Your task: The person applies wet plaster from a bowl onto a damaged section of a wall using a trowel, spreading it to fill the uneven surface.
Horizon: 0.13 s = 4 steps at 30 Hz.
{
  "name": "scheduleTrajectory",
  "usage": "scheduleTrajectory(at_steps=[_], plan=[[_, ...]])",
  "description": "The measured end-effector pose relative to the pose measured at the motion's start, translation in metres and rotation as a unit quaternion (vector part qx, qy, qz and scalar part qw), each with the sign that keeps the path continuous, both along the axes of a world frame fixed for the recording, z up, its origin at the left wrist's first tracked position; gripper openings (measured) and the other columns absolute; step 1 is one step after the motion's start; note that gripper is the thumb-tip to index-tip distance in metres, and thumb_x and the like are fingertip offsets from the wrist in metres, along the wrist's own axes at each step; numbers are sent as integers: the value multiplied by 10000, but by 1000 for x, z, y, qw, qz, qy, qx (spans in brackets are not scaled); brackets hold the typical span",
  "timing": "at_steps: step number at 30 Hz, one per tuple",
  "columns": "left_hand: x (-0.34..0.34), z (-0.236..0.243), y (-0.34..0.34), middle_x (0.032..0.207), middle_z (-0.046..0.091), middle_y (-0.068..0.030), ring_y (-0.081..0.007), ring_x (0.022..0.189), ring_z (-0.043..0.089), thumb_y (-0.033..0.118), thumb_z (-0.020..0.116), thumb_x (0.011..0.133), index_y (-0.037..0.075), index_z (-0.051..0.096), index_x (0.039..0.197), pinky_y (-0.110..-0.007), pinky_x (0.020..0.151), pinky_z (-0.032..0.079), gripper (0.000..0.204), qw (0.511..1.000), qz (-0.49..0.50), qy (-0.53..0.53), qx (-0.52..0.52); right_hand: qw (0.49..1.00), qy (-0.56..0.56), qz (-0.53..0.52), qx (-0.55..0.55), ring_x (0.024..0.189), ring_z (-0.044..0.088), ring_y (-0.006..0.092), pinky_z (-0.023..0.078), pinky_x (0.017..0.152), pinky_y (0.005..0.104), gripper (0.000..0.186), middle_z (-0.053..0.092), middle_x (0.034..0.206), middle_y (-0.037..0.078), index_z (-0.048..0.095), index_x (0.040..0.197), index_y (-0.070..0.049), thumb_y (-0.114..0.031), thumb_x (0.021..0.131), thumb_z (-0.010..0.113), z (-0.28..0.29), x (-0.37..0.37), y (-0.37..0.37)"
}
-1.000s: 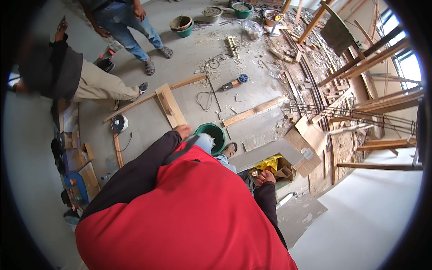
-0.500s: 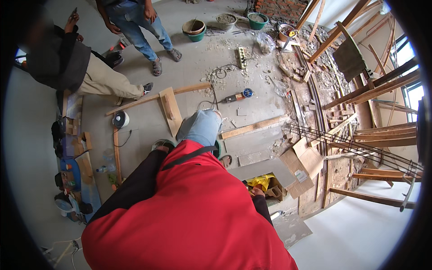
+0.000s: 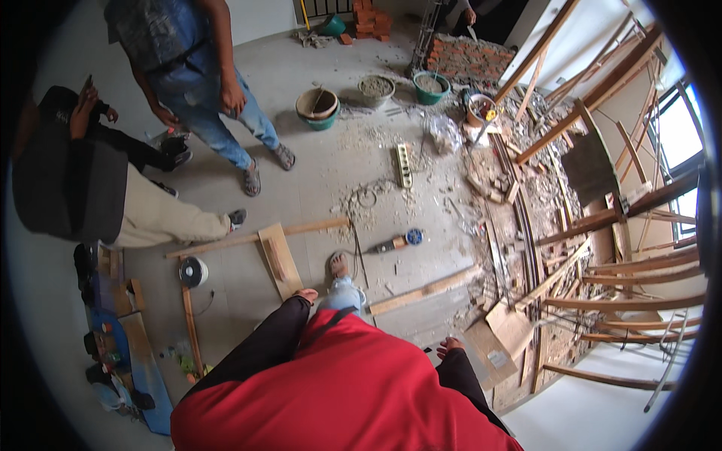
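My left hand [image 3: 307, 295] hangs beside my jeans-clad knee, just off the lower end of a short wooden board [image 3: 280, 259]. Its fingers look loosely apart, and nothing shows in them. My right hand [image 3: 450, 346] is out to my right, near a flattened cardboard box [image 3: 492, 353]. That hand looks empty too, with its fingers slightly spread. Ahead of my sandalled foot, an angle grinder [image 3: 395, 242] with a blue disc lies on the floor. A long timber strip [image 3: 425, 289] lies between it and my right hand.
Two people stand at the left. Buckets of mortar, including a green basin [image 3: 431, 89], stand ahead by a low brick wall [image 3: 466, 59]. A power strip [image 3: 404, 165] and cord lie amid rubble. Wooden props [image 3: 624, 304] and debris fill the right. A white cable reel [image 3: 193, 272] sits left.
My view has tilted up and forward. My right hand has left the open box with yellow stuff, and my left hand has come into view by my knee.
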<state>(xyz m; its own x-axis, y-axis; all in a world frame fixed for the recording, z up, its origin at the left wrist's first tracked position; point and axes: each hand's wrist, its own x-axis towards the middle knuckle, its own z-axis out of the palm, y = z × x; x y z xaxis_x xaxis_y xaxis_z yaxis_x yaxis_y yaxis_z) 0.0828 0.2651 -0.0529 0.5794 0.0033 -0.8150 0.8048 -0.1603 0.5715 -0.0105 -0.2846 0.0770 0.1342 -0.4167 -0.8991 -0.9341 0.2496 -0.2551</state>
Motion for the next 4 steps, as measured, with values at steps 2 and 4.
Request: scheduleTrajectory(at_steps=[2, 4], plan=[[71, 19, 11, 911, 687, -66, -174, 767, 656, 207, 655, 818, 114, 670, 1074, -326, 687, 539, 273, 995, -81, -5, 52, 1000, -17, 19, -5, 731, 652, 321, 522, 558, 457, 308, 625, 999, 124, 502, 1194, -121, -225, 904, 494, 5, 60, 18], [138, 48, 3, 923, 693, -95, -178, 763, 661, 290, 661, 817, 117, 661, 1122, -371, 765, 537, 351, 980, -161, -29, 109, 998, -40, 46, -14, 730, 653, 328, 527, 545, 472, 324, 628, 1005, 140, 514, 1191, -115, -212, 882, 506, 5, 109, 21]])
